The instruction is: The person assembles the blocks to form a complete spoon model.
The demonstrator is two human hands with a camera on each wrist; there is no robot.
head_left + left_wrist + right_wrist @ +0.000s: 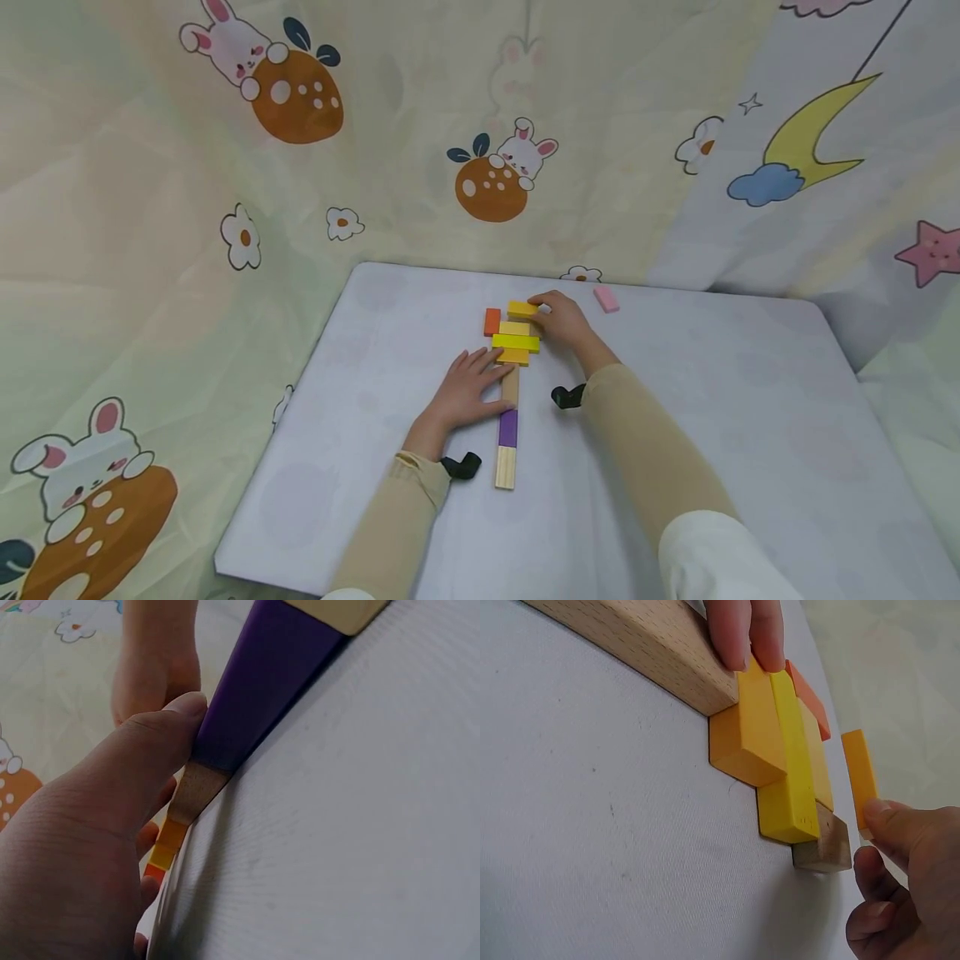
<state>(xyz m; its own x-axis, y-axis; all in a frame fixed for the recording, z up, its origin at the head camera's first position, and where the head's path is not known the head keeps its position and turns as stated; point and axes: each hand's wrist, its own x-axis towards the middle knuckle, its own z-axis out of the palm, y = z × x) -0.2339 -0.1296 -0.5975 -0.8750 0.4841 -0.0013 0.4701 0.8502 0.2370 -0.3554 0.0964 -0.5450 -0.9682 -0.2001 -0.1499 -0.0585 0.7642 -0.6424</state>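
Observation:
A yellow-orange block (521, 309) is pinched by my right hand (561, 323) at the far end of a row of blocks. In the right wrist view this block (859, 776) stands slightly apart from the rest. My left hand (468, 390) lies along the row's left side, fingers fairly straight. Its thumb touches the purple block (259, 682), and its fingertips touch the orange block (746, 735). Beyond lie a bright yellow block (516, 343), a pale yellow block (514, 328), a red-orange block (491, 322) and a brown wooden block (832, 844).
A plain wooden block (510, 387) joins the orange and purple ones, and a light wooden block (505, 468) ends the row nearest me. One pink block (606, 299) lies near the far edge of the white table (720, 433). A printed cloth (405, 225) hangs behind.

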